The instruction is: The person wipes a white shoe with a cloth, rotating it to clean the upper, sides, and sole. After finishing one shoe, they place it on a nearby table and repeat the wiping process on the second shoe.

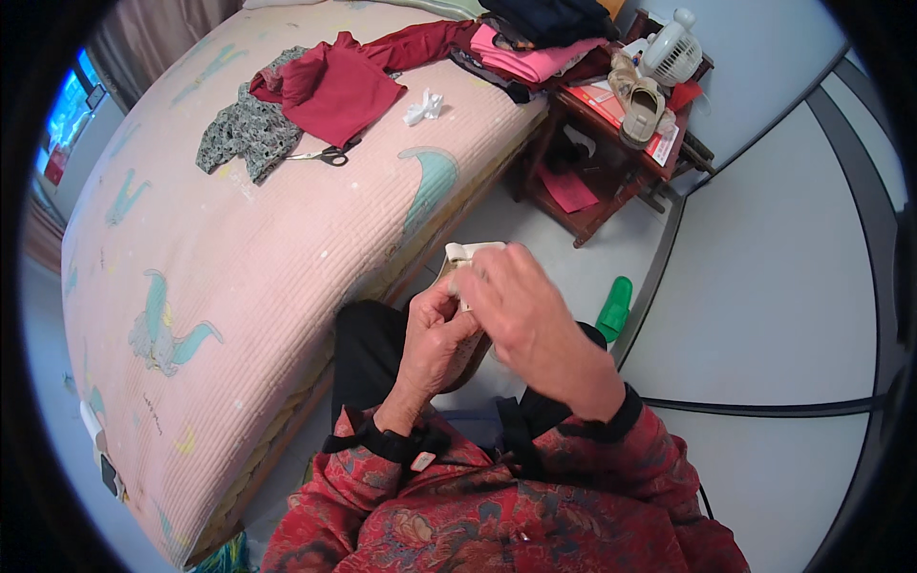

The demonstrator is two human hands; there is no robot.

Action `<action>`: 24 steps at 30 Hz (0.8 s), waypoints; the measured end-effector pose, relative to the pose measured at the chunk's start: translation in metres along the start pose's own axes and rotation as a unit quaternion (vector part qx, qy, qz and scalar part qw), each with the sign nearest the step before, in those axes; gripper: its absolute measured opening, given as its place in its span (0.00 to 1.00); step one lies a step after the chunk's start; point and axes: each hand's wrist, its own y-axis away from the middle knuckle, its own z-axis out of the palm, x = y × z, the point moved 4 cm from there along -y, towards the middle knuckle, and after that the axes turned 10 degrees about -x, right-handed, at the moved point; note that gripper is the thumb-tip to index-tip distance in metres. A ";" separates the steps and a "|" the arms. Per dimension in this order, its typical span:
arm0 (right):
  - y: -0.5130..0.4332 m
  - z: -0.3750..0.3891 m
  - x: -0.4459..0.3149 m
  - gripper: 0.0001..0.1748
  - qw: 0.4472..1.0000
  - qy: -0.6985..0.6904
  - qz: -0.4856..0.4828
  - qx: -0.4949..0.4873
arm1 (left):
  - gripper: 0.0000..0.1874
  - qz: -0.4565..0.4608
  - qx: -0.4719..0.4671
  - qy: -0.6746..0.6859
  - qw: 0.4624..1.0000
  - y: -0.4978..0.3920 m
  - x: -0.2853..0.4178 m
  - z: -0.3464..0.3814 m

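Note:
A beige shoe (471, 251) is held over my lap, its pale strap or edge showing past my fingers and part of its perforated side below them. My left hand (438, 336) grips it from the left, thumb and fingers pressed on the shoe. Over the shoe's upper part hangs my right hand (526, 322), slightly blurred, with its fingers bent close to the left fingertips. Whether those right fingers pinch anything is hidden from this angle.
On the bed (286, 251) lie scissors (333, 155), crumpled white tissue (424, 107), a red garment (344, 93) and patterned cloth (247, 136). Folded clothes (530, 54) are stacked nearby. A side table (655, 168) carries another beige shoe (640, 114) and a fan (673, 54). A green slipper (615, 309) rests on the floor.

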 end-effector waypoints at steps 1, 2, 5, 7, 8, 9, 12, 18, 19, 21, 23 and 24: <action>-0.002 0.002 0.011 0.09 0.998 -0.009 0.066 -0.017 | 0.19 -0.018 0.006 -0.001 1.000 0.000 -0.004 -0.001; -0.004 0.005 0.016 0.09 0.995 -0.013 0.097 -0.026 | 0.20 -0.022 -0.014 0.040 0.999 0.000 -0.006 -0.001; -0.008 0.009 0.022 0.09 0.993 -0.015 0.120 -0.020 | 0.18 -0.027 -0.020 0.011 0.999 0.003 -0.007 -0.005; -0.010 0.012 0.019 0.14 0.993 -0.054 0.100 -0.026 | 0.17 -0.022 -0.017 -0.031 0.999 0.003 -0.006 -0.011; -0.011 0.015 0.013 0.14 0.995 -0.077 0.055 -0.045 | 0.16 -0.049 0.014 -0.064 0.997 0.004 -0.008 -0.015; -0.011 0.015 0.013 0.13 0.994 -0.081 0.064 -0.043 | 0.15 -0.014 -0.001 -0.048 0.999 0.005 -0.008 -0.013; -0.013 0.018 0.011 0.11 0.993 -0.082 0.059 -0.060 | 0.13 -0.013 0.013 -0.040 0.999 0.006 -0.014 -0.011; -0.012 0.013 0.009 0.11 0.995 -0.022 0.076 -0.060 | 0.13 -0.019 -0.008 -0.087 0.996 0.003 -0.010 -0.015; -0.009 0.014 0.002 0.12 0.995 -0.038 0.069 -0.066 | 0.14 -0.002 -0.007 -0.082 0.997 0.003 -0.008 -0.016; 0.000 0.014 -0.015 0.14 0.993 -0.070 0.020 -0.088 | 0.17 0.013 -0.003 -0.076 0.997 0.003 -0.007 -0.016; 0.012 0.008 -0.013 0.16 0.990 -0.036 0.101 -0.089 | 0.20 0.011 0.001 -0.077 0.997 0.004 -0.009 -0.014; 0.017 0.005 -0.008 0.17 0.985 -0.011 0.144 -0.098 | 0.23 -0.021 0.010 -0.063 0.998 0.005 -0.012 -0.014</action>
